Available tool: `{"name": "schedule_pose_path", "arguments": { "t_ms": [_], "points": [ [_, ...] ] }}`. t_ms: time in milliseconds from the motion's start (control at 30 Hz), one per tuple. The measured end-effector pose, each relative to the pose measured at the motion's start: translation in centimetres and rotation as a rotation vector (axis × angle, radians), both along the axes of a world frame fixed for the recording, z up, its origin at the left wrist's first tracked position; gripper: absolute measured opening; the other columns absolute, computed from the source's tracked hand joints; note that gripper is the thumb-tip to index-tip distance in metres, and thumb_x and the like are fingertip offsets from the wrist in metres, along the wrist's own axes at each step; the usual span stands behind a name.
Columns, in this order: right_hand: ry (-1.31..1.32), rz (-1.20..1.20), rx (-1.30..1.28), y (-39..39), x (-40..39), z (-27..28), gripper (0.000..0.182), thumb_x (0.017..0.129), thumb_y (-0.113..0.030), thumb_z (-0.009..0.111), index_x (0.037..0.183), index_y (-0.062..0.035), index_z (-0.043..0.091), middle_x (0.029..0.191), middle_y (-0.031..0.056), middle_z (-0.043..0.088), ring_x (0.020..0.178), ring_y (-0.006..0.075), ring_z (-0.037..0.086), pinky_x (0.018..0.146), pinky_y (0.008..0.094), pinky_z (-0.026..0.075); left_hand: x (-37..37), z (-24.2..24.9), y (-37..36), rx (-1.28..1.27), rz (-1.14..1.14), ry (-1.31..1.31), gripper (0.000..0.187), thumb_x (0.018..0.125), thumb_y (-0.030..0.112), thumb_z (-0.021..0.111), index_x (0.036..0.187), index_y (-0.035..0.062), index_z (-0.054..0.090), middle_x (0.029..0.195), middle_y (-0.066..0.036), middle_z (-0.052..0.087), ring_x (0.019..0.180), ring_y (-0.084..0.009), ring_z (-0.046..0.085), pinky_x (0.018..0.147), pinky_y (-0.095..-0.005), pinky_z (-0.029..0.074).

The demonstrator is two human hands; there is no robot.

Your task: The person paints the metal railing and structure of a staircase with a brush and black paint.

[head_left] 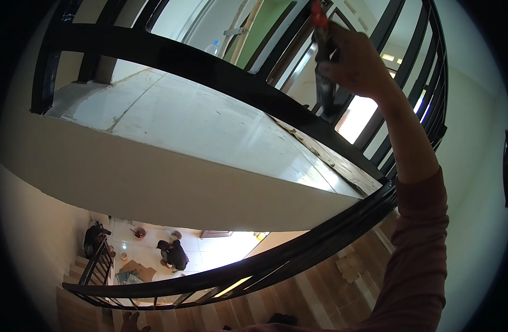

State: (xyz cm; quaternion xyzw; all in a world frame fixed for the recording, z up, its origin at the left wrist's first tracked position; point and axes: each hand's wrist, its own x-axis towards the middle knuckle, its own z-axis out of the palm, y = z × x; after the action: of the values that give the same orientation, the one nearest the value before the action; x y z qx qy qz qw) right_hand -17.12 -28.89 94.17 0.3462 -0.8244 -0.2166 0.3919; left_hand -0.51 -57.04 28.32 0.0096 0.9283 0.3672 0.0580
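My right hand (358, 62) is raised at the upper right and closed around a paintbrush (324, 77). The brush has a red handle end on top and a dark lower part pointing down. Its tip is at or close to the black metal railing (210, 62); whether it touches is hard to make out, dark on dark. Only the bent fingers of my left hand (133, 322) show at the bottom edge, below the stair handrail (171, 286). Whatever those fingers hold, if anything, is out of frame.
Behind the railing lies a white tiled landing (171, 119) with a plastic bottle (212, 47). Far below, a crouching person (174, 255) works on a tiled floor near buckets (138, 233) and cardboard (139, 271). Brown wooden-looking steps (298, 299) run beneath me.
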Motion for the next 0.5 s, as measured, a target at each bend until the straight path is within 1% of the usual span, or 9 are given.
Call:
{"name": "schedule_pose_path", "arguments": {
  "t_ms": [33,133,167,200,300,333,400,433,500],
  "points": [
    [0.06,0.028,0.045,0.0,-0.2,0.2,0.04,0.066,-0.01,0.061,0.101,0.0023,0.048,0.077,0.0132,0.06,0.066,0.0207,0.062,0.064,0.0324,0.05,-0.1,-0.4,-0.2,-0.031,-0.064,0.07,0.058,0.07,0.025,0.067,0.121,0.0079,0.046,0.122,-0.015,0.046,0.116,-0.0315,0.039,0.094,-0.0383,0.037],
    [-0.033,-0.037,0.011,0.4,-0.3,-0.5,0.04,0.064,-0.009,0.062,0.1,0.0027,0.048,0.078,0.0143,0.06,0.064,0.0212,0.061,0.062,0.0312,0.05,0.3,0.5,0.3,-0.003,0.009,0.007,0.057,0.07,0.024,0.067,0.121,0.0076,0.046,0.121,-0.014,0.047,0.116,-0.0313,0.038,0.094,-0.0386,0.036],
    [-0.063,-0.078,0.019,0.6,-0.5,-0.6,0.04,0.064,-0.009,0.062,0.1,0.0026,0.048,0.078,0.0143,0.06,0.064,0.0212,0.062,0.062,0.0309,0.05,0.2,0.2,0.2,-0.02,-0.022,0.04,0.057,0.07,0.025,0.067,0.121,0.0076,0.046,0.12,-0.014,0.047,0.116,-0.0311,0.039,0.094,-0.0384,0.036],
    [0.13,-0.029,0.2,0.9,-0.4,0.1,0.04,0.064,-0.009,0.062,0.1,0.0022,0.049,0.078,0.0153,0.06,0.064,0.0219,0.062,0.062,0.0314,0.05,0.2,-0.4,0.0,-0.037,-0.054,0.073,0.057,0.07,0.025,0.067,0.121,0.0075,0.046,0.12,-0.014,0.047,0.116,-0.031,0.039,0.094,-0.0383,0.036],
    [0.019,-0.037,-0.098,0.2,1.7,0.3,0.039,0.063,-0.008,0.061,0.099,0.0021,0.05,0.078,0.0149,0.061,0.068,0.0229,0.062,0.065,0.0327,0.05,0.3,-0.4,0.0,-0.011,-0.046,0.057,0.058,0.07,0.026,0.067,0.121,0.0077,0.046,0.121,-0.014,0.046,0.115,-0.0307,0.04,0.095,-0.0379,0.035],
    [0.02,-0.072,-0.074,0.1,1.7,0.0,0.039,0.064,-0.007,0.062,0.1,0.0016,0.05,0.079,0.0141,0.061,0.069,0.0222,0.063,0.065,0.0324,0.05,0.3,-0.2,0.1,0.009,-0.024,0.034,0.058,0.07,0.026,0.067,0.121,0.0078,0.046,0.121,-0.014,0.046,0.115,-0.0307,0.04,0.095,-0.0378,0.035],
    [0.023,-0.147,-0.033,0.1,1.7,-0.6,0.038,0.065,-0.007,0.063,0.1,0.0005,0.05,0.08,0.0124,0.062,0.071,0.0208,0.063,0.066,0.0318,0.051,0.1,-1.1,-0.3,0.001,-0.074,0.118,0.058,0.071,0.028,0.066,0.121,0.0083,0.046,0.122,-0.015,0.046,0.116,-0.031,0.04,0.095,-0.0378,0.035],
    [0.115,-0.112,-0.065,0.2,1.9,-0.4,0.037,0.066,-0.006,0.063,0.101,0.0003,0.05,0.08,0.0125,0.062,0.07,0.0204,0.063,0.066,0.0316,0.051,0.0,-1.4,-0.4,-0.003,-0.099,0.16,0.058,0.071,0.03,0.065,0.121,0.0086,0.046,0.122,-0.015,0.046,0.116,-0.0312,0.04,0.095,-0.0378,0.036],
    [0.293,-0.038,-0.118,0.6,2.3,0.9,0.036,0.068,-0.006,0.063,0.101,0.0001,0.05,0.08,0.0127,0.062,0.069,0.0195,0.063,0.066,0.0313,0.05,0.2,-2.1,-0.4,-0.019,-0.088,0.115,0.059,0.072,0.031,0.065,0.122,0.0087,0.045,0.122,-0.015,0.046,0.117,-0.0312,0.039,0.095,-0.0382,0.035]
  ]
}}
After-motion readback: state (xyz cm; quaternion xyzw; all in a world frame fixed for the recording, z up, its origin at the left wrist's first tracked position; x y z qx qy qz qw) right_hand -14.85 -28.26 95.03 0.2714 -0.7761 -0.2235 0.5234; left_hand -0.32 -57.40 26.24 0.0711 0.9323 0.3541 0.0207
